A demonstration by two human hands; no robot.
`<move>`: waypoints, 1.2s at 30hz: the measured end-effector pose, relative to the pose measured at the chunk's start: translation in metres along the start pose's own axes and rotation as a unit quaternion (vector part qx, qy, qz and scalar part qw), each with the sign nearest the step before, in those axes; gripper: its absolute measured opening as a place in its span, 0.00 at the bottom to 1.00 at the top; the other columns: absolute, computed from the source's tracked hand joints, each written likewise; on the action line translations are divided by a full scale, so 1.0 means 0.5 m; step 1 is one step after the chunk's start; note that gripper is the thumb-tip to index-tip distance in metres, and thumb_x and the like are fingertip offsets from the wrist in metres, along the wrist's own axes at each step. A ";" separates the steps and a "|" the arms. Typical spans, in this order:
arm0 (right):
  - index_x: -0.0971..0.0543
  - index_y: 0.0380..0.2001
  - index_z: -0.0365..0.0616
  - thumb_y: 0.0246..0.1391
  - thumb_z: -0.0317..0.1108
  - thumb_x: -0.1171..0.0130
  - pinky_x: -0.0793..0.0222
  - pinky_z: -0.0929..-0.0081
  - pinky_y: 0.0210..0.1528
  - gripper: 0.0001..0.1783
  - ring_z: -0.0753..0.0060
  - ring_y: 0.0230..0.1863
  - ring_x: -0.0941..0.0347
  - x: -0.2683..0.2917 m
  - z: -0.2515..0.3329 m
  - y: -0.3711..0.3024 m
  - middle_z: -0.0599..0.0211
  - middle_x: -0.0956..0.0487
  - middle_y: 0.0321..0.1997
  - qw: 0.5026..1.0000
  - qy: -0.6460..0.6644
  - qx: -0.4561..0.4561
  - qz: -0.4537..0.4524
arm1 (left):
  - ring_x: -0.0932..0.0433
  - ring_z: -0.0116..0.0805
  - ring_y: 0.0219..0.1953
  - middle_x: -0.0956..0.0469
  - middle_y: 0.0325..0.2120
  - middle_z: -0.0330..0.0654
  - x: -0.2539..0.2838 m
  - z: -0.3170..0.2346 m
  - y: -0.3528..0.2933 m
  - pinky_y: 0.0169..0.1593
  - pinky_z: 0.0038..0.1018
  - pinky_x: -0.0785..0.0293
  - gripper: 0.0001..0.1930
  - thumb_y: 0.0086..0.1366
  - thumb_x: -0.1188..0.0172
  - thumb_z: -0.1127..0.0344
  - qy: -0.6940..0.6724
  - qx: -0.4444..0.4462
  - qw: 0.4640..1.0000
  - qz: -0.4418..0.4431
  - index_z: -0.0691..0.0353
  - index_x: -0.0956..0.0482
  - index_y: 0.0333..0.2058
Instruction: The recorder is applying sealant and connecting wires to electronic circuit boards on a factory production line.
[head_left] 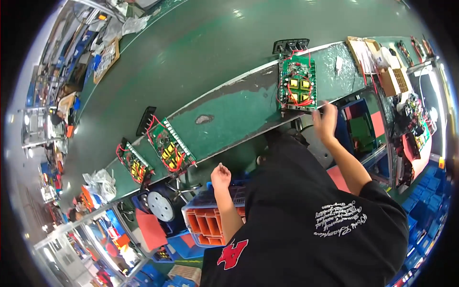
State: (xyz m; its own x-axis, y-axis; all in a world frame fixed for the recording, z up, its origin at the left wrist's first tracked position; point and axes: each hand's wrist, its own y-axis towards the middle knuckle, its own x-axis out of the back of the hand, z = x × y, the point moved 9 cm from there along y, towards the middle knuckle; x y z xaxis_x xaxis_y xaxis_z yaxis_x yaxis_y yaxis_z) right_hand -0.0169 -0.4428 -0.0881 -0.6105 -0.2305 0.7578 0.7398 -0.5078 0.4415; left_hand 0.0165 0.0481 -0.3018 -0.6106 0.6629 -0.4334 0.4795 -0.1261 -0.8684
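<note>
Hands (pixel 326 123) near rectangular circuit boards (pixel 300 74)

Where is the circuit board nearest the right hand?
In the head view, that circuit board lies right of centre on the green bench, its near right corner beside the right hand.

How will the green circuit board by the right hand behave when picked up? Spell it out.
The green circuit board is probably stiff: its outline looks straight and flat. The chunky yellow-wrapped transformers suggest it may be heavy for its size. The red wires looping over it will likely flop and could snag.
</note>
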 end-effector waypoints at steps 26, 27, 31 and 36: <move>0.25 0.40 0.46 0.56 0.37 0.44 0.37 0.84 0.26 0.11 0.81 0.28 0.29 0.266 -0.466 -0.375 0.74 0.23 0.33 0.698 0.361 -0.582 -0.208 | 0.21 0.38 0.30 0.24 0.36 0.52 -0.561 0.375 0.157 0.32 0.33 0.21 0.45 0.59 0.51 0.28 0.586 -0.049 0.792 0.164 0.68 0.40 0.56; 0.24 0.40 0.42 0.55 0.32 0.43 0.40 0.87 0.21 0.10 0.83 0.25 0.30 0.255 -0.445 -0.312 0.73 0.24 0.30 0.702 0.388 -0.564 -0.199 | 0.21 0.39 0.31 0.24 0.37 0.52 -0.555 0.374 0.163 0.32 0.32 0.21 0.46 0.58 0.52 0.27 0.583 -0.053 0.798 0.146 0.68 0.39 0.56; 0.22 0.35 0.37 0.50 0.31 0.41 0.30 0.78 0.28 0.10 0.74 0.26 0.26 0.113 -0.438 -0.124 0.67 0.22 0.25 0.819 0.311 -0.483 0.005 | 0.19 0.41 0.34 0.23 0.39 0.52 -0.540 0.373 0.172 0.33 0.32 0.20 0.42 0.61 0.57 0.28 0.599 -0.101 0.784 0.127 0.69 0.29 0.49; 0.25 0.33 0.35 0.54 0.43 0.40 0.27 0.65 0.38 0.19 0.56 0.33 0.22 -0.087 -0.385 0.033 0.51 0.20 0.32 0.887 0.253 -0.267 0.279 | 0.18 0.39 0.28 0.21 0.33 0.52 -0.509 0.369 0.182 0.29 0.31 0.21 0.29 0.70 0.61 0.44 0.549 -0.195 0.808 0.086 0.70 0.28 0.38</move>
State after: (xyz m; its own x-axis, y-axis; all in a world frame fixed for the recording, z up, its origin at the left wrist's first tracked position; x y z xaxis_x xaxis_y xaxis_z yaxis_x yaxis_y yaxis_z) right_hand -0.0327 -0.6006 -0.2063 -0.3408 -0.8439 0.4143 0.8097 -0.4874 -0.3268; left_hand 0.0990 -0.2682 -0.3151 0.3117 0.9424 0.1214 0.7905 -0.1863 -0.5834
